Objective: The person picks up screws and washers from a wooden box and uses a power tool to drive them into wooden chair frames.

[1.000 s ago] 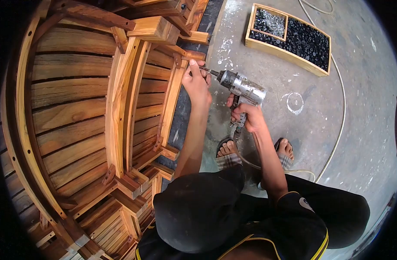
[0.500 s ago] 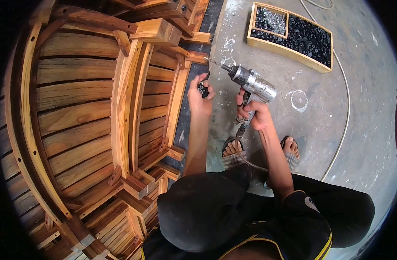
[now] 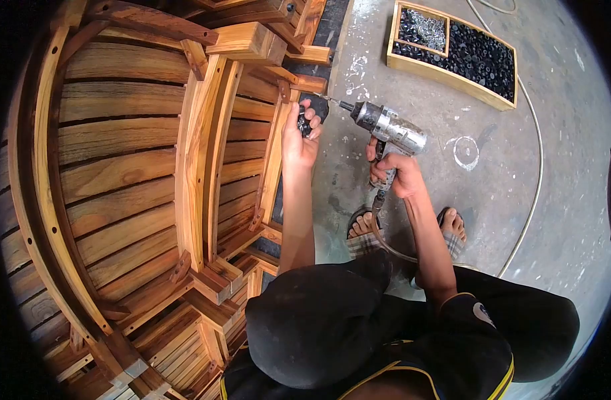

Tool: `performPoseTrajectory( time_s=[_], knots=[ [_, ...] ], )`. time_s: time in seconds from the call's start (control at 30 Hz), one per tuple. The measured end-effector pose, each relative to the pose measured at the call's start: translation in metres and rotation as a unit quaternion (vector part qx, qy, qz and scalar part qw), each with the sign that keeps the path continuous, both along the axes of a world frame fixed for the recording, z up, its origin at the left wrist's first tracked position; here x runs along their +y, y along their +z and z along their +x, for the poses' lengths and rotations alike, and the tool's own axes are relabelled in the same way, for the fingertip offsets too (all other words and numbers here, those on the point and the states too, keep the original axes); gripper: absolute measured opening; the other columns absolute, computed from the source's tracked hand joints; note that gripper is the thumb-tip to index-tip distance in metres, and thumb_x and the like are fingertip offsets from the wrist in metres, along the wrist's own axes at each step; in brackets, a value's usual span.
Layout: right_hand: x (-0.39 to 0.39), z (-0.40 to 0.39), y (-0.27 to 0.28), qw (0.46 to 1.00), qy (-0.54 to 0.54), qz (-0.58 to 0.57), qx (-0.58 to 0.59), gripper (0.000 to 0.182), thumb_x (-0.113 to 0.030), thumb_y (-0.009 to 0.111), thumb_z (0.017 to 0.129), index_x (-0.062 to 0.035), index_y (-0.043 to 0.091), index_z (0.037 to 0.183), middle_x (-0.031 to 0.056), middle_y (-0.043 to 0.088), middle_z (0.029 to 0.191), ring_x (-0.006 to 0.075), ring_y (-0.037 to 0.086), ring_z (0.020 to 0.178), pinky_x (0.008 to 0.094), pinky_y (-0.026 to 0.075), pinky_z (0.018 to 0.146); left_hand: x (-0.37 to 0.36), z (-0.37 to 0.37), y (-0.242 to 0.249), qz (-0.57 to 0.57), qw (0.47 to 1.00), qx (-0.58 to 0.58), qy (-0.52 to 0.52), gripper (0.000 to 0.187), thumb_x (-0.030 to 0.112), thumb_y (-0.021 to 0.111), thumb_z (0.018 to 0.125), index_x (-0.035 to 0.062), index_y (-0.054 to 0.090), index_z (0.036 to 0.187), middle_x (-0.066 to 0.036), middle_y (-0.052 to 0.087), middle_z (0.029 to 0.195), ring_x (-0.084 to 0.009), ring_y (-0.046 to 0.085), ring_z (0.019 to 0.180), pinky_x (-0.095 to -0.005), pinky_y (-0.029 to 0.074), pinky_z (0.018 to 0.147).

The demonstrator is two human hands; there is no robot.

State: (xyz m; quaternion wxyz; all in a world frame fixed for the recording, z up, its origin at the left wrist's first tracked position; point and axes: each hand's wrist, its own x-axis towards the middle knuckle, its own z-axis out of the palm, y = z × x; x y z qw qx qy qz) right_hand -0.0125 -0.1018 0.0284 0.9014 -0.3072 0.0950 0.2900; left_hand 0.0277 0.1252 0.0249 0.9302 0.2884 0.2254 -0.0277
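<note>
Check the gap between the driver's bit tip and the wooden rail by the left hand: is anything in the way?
Nothing visible blocks it. The air driver, held in the right hand, points its bit toward the wooden rail; only open air lies ahead of the tip. The left hand rests against the rail just below that line, holding small dark pieces.

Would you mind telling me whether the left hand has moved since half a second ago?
Yes: the left hand has gone up against the wooden rail.
</note>
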Motion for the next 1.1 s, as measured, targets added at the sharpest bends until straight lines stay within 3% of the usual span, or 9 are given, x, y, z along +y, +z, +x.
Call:
performPoseTrajectory(
  time_s=[0.33, 0.73, 0.93, 1.1],
  knots=[
    [0.007, -0.002, -0.002, 1.0, 0.019, -0.001, 0.011, 0.039, 0.007, 0.052, 0.061, 0.0017, 0.058, 0.099, 0.0096, 0.06, 0.082, 0.0145, 0.047, 0.049, 0.0275, 0.04, 0.046, 0.007, 0.014, 0.013, -0.048, 0.997, -0.031, -0.042, 0.021, 0.017, 0.055, 0.094, 0.0004, 0.053, 0.107, -0.005, 0.049, 0.077, -0.0096, 0.043, 0.06, -0.0184, 0.034, 0.041],
    [0.005, 0.001, -0.008, 0.999, 0.027, -0.03, 0.004, 0.031, 0.006, 0.054, 0.065, 0.0015, 0.058, 0.095, 0.0084, 0.059, 0.08, 0.013, 0.048, 0.049, 0.0262, 0.04, 0.046, 0.018, 0.017, 0.012, 0.02, 0.988, -0.01, -0.154, 0.022, 0.022, 0.054, 0.096, 0.0006, 0.053, 0.101, -0.001, 0.043, 0.073, -0.0057, 0.038, 0.056, -0.0159, 0.031, 0.041],
    [0.006, 0.005, -0.016, 0.999, 0.036, -0.039, 0.009, 0.029, 0.008, 0.054, 0.065, -0.0003, 0.06, 0.092, 0.0061, 0.059, 0.078, 0.0121, 0.048, 0.049, 0.0251, 0.04, 0.045, 0.0, 0.017, -0.022, 0.033, 0.996, 0.021, -0.085, 0.025, 0.025, 0.056, 0.095, 0.0018, 0.055, 0.101, 0.0, 0.045, 0.071, -0.0063, 0.037, 0.057, -0.017, 0.03, 0.043],
    [0.007, 0.011, -0.048, 0.99, 0.039, -0.012, 0.134, 0.028, 0.005, 0.055, 0.064, -0.0046, 0.06, 0.09, 0.0041, 0.059, 0.078, 0.0113, 0.045, 0.047, 0.028, 0.041, 0.045, -0.005, 0.033, -0.056, 0.056, 0.99, 0.069, -0.107, 0.025, 0.026, 0.056, 0.095, 0.0017, 0.055, 0.1, -0.001, 0.044, 0.07, -0.007, 0.038, 0.056, -0.0179, 0.03, 0.043]
  ],
)
